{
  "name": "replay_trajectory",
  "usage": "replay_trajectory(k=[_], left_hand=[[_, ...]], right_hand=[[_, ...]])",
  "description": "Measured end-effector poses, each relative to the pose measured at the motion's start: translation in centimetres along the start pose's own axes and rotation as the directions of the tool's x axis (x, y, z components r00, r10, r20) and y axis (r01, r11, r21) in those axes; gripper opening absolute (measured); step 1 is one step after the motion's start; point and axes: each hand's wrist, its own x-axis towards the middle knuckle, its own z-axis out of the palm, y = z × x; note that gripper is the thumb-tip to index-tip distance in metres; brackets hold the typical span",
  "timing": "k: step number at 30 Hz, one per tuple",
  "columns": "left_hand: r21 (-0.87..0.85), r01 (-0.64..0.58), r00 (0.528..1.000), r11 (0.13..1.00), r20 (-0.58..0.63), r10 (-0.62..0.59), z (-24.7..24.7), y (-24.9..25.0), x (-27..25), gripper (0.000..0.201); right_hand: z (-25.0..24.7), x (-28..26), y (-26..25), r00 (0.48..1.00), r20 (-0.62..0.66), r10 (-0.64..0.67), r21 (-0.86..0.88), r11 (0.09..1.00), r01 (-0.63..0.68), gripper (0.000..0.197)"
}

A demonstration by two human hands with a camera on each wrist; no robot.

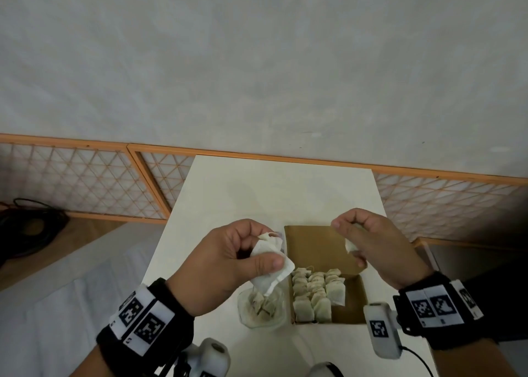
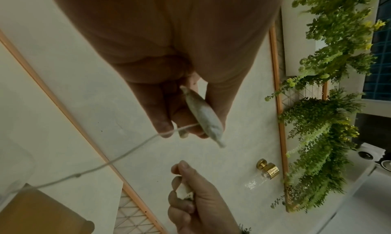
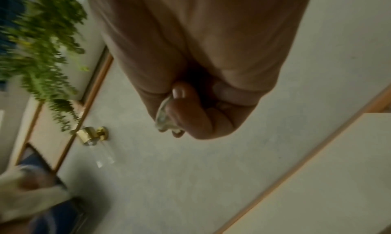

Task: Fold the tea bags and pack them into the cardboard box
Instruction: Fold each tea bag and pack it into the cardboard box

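Observation:
My left hand point(image 1: 265, 248) pinches a white tea bag point(image 1: 271, 273) between thumb and fingers, above the table's left half. In the left wrist view that tea bag point(image 2: 203, 115) shows edge-on, and a thin string point(image 2: 118, 157) runs from it to the lower left. My right hand point(image 1: 348, 242) hovers over the open cardboard box point(image 1: 314, 245) and pinches a small white piece point(image 1: 350, 245); I cannot tell whether it is a tag or a bag. The right wrist view shows the small white piece point(image 3: 164, 120) blurred. Folded tea bags point(image 1: 314, 293) stand in rows inside the box.
A clear bowl point(image 1: 245, 316) with loose tea bags sits left of the box on the white table point(image 1: 257, 182). An orange lattice screen point(image 1: 85, 182) runs behind the table. Black cables point(image 1: 31, 228) lie on the floor at far left.

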Motion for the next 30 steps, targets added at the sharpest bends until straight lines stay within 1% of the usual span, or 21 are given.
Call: replay_trajectory(k=[3,5,7,9,11,15,18,20,23,24,25,27,30], left_hand=[[0.011,0.009,1.0,1.0,-0.009,-0.009,0.2,-0.3,0.1,0.024],[0.035,0.011,1.0,0.999,-0.013,-0.011,0.4,-0.4,0.1,0.025],[0.07,0.005,1.0,0.998,-0.016,-0.003,0.6,-0.4,0.0,0.027],[0.1,0.0,1.0,0.995,-0.02,0.002,0.9,-0.2,0.0,0.032],[0.121,-0.002,1.0,0.993,-0.024,0.005,1.1,-0.1,-0.1,0.035],[0.176,-0.008,0.999,0.984,-0.038,0.015,1.2,-0.1,-0.2,0.029],[0.203,-0.013,1.0,0.979,-0.025,0.019,1.1,-0.4,-0.4,0.034],[0.194,-0.014,0.999,0.981,-0.036,0.021,1.1,-0.6,-0.5,0.042],[0.223,-0.024,0.996,0.975,-0.084,0.043,1.0,-0.9,-0.8,0.067],[0.221,-0.025,0.994,0.975,-0.103,0.048,0.9,-1.0,-0.9,0.072],[0.201,-0.025,0.992,0.979,-0.117,0.049,0.9,-1.0,-1.0,0.073],[0.118,-0.022,0.989,0.993,-0.14,0.039,0.6,-1.2,-1.1,0.065],[-0.025,-0.058,0.986,0.998,-0.155,0.053,0.6,-0.9,-1.1,0.039]], right_hand=[[1.4,-2.5,-1.9,0.992,0.051,-0.113,-0.054,0.992,0.116,0.013],[2.6,-4.0,-3.7,0.972,0.12,-0.204,-0.072,0.974,0.213,0.01],[3.9,-4.9,-4.9,0.948,0.178,-0.262,-0.088,0.956,0.281,0.009],[4.9,-4.9,-5.1,0.931,0.215,-0.296,-0.126,0.937,0.327,0.022],[5.5,-4.7,-4.9,0.929,0.223,-0.294,-0.117,0.939,0.325,0.025],[6.0,-4.3,-4.8,0.925,0.222,-0.307,-0.081,0.94,0.331,0.01],[6.2,-4.3,-4.6,0.91,0.263,-0.32,-0.082,0.933,0.352,0.008],[6.0,-4.1,-4.5,0.914,0.281,-0.292,-0.066,0.944,0.322,0.009],[5.6,-3.9,-4.5,0.928,0.281,-0.246,-0.039,0.963,0.267,0.013],[5.5,-3.8,-4.4,0.938,0.268,-0.221,-0.022,0.972,0.235,0.014],[5.3,-3.7,-4.3,0.947,0.255,-0.197,-0.009,0.979,0.206,0.014],[4.8,-3.3,-4.1,0.959,0.231,-0.165,-0.017,0.985,0.174,0.015],[4.5,-3.1,-4.2,0.956,0.249,-0.156,-0.013,0.986,0.164,0.016]])
